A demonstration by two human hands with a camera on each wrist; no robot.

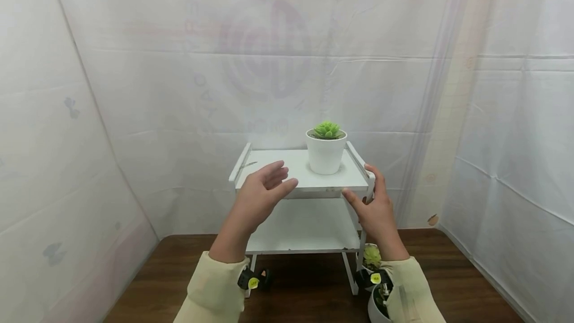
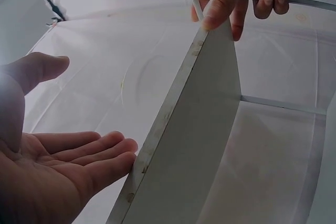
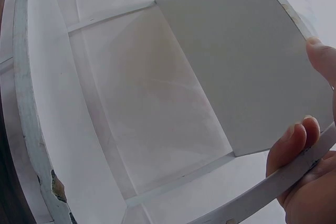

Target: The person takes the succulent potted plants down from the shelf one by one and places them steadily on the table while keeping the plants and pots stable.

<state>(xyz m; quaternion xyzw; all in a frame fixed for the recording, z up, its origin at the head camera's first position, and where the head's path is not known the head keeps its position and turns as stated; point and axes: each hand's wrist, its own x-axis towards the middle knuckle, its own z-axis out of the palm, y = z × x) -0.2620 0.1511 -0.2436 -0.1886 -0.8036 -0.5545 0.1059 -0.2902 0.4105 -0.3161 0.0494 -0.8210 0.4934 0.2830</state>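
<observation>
A white two-tier shelf [image 1: 309, 221] stands on a brown table. On its top board, toward the right, sits a white pot with a green succulent [image 1: 325, 156]. My right hand [image 1: 376, 208] grips the shelf's front right corner, with the thumb on the board's front edge and fingers curled round the side frame [image 3: 268, 190]. My left hand [image 1: 262, 191] is held in front of the top board, left of its middle, holding nothing. In the left wrist view its fingers [image 2: 100, 169] extend toward the board's edge [image 2: 170, 114]; whether they touch it I cannot tell.
Two more potted plants stand low at the shelf's right: a yellow-green succulent [image 1: 371, 255] and a white pot [image 1: 376, 310] partly behind my right sleeve. White printed sheeting [image 1: 179, 93] surrounds the table [image 1: 453, 268]. The lower board's edge has a chip [image 3: 58, 186].
</observation>
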